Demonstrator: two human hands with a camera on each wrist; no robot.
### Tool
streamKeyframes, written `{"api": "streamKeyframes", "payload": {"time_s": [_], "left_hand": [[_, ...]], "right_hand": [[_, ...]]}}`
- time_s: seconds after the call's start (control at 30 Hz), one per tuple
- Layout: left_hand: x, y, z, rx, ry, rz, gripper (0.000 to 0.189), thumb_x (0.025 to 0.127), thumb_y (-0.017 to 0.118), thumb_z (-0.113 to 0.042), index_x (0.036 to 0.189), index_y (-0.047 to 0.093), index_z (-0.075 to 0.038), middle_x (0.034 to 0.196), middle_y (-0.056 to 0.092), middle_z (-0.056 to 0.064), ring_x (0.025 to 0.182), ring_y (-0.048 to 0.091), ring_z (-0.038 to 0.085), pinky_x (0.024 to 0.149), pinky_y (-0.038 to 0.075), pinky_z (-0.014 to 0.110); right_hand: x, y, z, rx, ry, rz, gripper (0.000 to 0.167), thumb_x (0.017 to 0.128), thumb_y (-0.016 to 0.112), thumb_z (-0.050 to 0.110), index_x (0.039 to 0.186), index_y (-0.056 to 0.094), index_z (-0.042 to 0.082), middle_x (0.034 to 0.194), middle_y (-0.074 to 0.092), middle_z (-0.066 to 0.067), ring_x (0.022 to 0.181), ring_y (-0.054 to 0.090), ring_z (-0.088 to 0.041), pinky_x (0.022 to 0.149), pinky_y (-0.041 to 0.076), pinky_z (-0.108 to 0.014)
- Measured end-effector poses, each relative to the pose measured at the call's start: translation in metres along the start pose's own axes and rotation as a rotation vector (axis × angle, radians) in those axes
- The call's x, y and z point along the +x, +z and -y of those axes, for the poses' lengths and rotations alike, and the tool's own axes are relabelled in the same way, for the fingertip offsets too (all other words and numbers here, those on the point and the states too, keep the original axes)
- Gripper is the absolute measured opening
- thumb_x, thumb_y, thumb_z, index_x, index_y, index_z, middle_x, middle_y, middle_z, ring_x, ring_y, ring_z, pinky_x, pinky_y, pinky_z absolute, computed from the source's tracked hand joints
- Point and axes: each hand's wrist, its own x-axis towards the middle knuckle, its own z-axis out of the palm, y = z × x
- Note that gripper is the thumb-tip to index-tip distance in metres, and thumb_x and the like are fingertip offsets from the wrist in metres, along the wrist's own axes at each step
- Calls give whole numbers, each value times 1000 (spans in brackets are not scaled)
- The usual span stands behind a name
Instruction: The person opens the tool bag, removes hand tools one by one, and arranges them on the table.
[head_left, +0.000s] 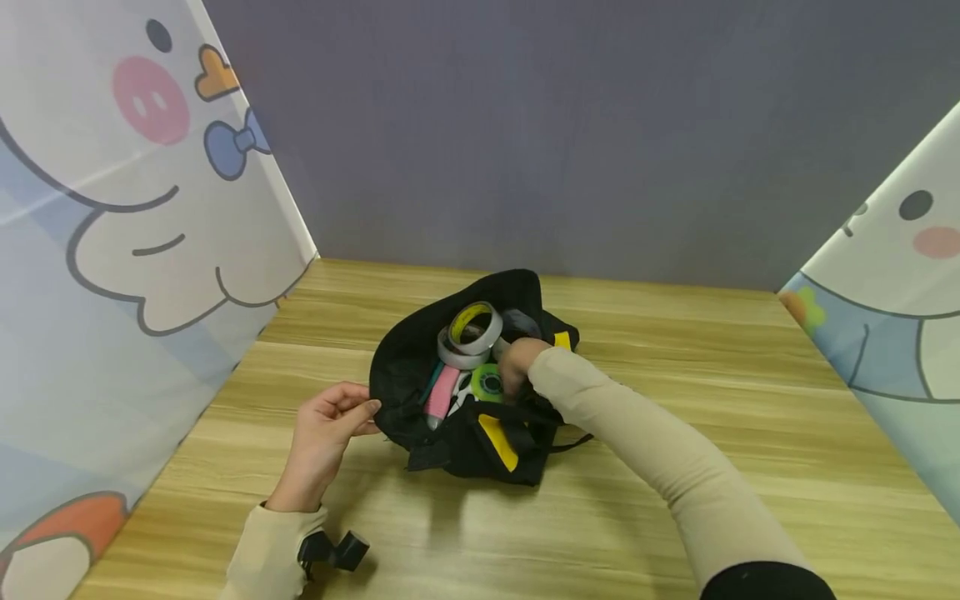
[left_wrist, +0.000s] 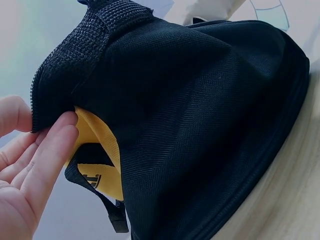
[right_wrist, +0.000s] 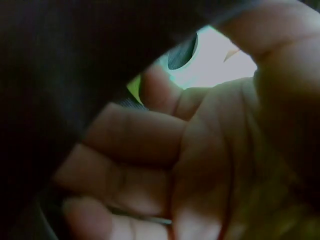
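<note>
A black fabric tool bag (head_left: 461,458) with yellow patches sits on the table, its mouth gaping upward. At its left rim, my left hand (head_left: 322,437) pinches the cloth between thumb and fingers; the left wrist view shows the zippered edge beside the fingers (left_wrist: 50,155). My right hand (head_left: 519,362) reaches down into the bag, next to a green roll (head_left: 480,381). Its palm (right_wrist: 210,165) looks bare and its fingers bend into shadow; I cannot tell whether the fingertips hold anything. Two grey tape rolls (head_left: 492,332) lie stacked in the bag, near a pink-handled tool (head_left: 442,392).
The bag stands on a wood-grain table (head_left: 675,358). A grey panel (head_left: 525,133) rises behind it, with cartoon-printed panels (head_left: 180,242) at both sides. A black strap (head_left: 572,445) trails from the bag's right side.
</note>
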Motion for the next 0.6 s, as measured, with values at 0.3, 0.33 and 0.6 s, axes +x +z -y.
{"api": "streamKeyframes", "payload": {"time_s": [0.3,0.33,0.6], "left_hand": [[-1,1,0,-5,-5,-7,28,85,59,22,83,70,-4,75,70,2,63,66,11,55,59,27],[-1,1,0,-4,-5,-7,28,85,59,22,83,70,-5,75,70,2,63,66,11,55,59,27],[-2,1,-1,-1,-7,-17,34,85,58,22,83,71,-9,74,69,1,63,66,10,55,59,25]], "right_hand": [[-6,-4,-4,266,-112,-145,15,85,81,16,87,70,7,84,62,-1,70,58,-12,65,51,-23],[-8,-5,-5,304,-131,-173,17,83,83,16,79,68,8,76,58,1,63,54,-10,62,49,-22],[-19,-6,-14,507,-238,-294,22,81,84,14,96,72,2,82,71,-3,71,67,-15,68,58,-27]]}}
